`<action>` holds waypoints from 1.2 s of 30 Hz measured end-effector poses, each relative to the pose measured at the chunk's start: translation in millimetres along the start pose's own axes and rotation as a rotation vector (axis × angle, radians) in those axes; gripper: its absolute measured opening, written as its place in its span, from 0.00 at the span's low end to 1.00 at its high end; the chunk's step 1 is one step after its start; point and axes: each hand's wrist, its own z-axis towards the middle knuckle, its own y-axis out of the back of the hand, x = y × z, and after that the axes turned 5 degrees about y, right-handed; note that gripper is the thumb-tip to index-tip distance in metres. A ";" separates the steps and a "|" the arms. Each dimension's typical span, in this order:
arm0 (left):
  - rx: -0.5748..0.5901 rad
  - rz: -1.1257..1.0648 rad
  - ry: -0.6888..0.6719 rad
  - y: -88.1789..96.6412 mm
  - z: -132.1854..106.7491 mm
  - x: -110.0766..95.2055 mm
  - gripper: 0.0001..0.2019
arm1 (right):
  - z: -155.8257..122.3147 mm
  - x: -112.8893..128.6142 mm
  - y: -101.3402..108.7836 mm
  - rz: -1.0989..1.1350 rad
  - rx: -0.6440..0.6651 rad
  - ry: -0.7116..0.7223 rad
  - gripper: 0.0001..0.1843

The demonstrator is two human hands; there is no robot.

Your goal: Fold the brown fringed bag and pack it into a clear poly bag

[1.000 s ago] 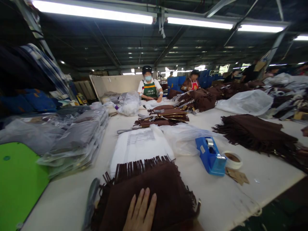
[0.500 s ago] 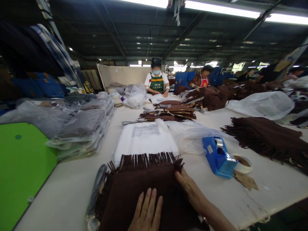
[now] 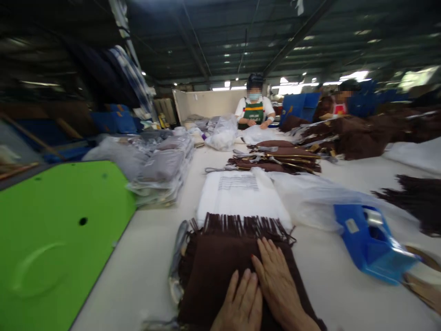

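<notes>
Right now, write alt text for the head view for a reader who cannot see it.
Both hands, left hand and right hand, lie flat side by side on a folded brown fringed scarf on a white table. A blue tape dispenser sits to the right, with white bags beyond the scarf.

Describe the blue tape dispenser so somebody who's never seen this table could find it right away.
Start at the long white table and find the brown fringed cloth at its near end, where the left hand and right hand lie flat. The tape dispenser sits to the right of that cloth, beside clear plastic bags. It is the only hard, bright blue thing among soft brown and white goods.
</notes>
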 end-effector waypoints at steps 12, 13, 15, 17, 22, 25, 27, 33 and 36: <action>0.191 0.047 1.172 113.9 -83.7 61.1 0.10 | 5.5 -13.8 -1.1 -0.063 -0.238 0.268 0.24; 0.258 0.055 1.156 104.9 -76.4 69.3 0.11 | 5.5 -13.9 -1.0 -0.065 -0.235 0.272 0.24; 0.379 0.102 1.128 81.1 -56.2 87.9 0.15 | 5.6 -14.3 -2.0 -0.074 -0.240 0.280 0.24; 0.423 0.114 1.107 58.0 -36.9 106.0 0.20 | 5.5 -15.1 -4.2 -0.090 -0.248 0.284 0.24; 0.494 0.190 1.119 50.3 -32.3 122.1 0.27 | 1.0 -20.2 -12.1 -0.109 -0.207 0.276 0.25; 0.450 0.341 1.071 77.7 -54.4 108.9 0.29 | -4.7 -23.6 -15.5 -0.068 -0.178 0.251 0.25; 0.394 0.419 0.942 96.2 -66.2 95.8 0.27 | -7.4 -25.3 -16.7 -0.046 -0.142 0.244 0.26; 0.593 -0.222 1.442 113.7 -51.0 70.2 0.12 | -7.4 -27.7 -16.8 -0.016 -0.128 0.249 0.26; 0.598 -0.545 1.693 106.8 -38.4 66.7 0.07 | -6.8 -27.5 -15.9 -0.029 -0.115 0.254 0.26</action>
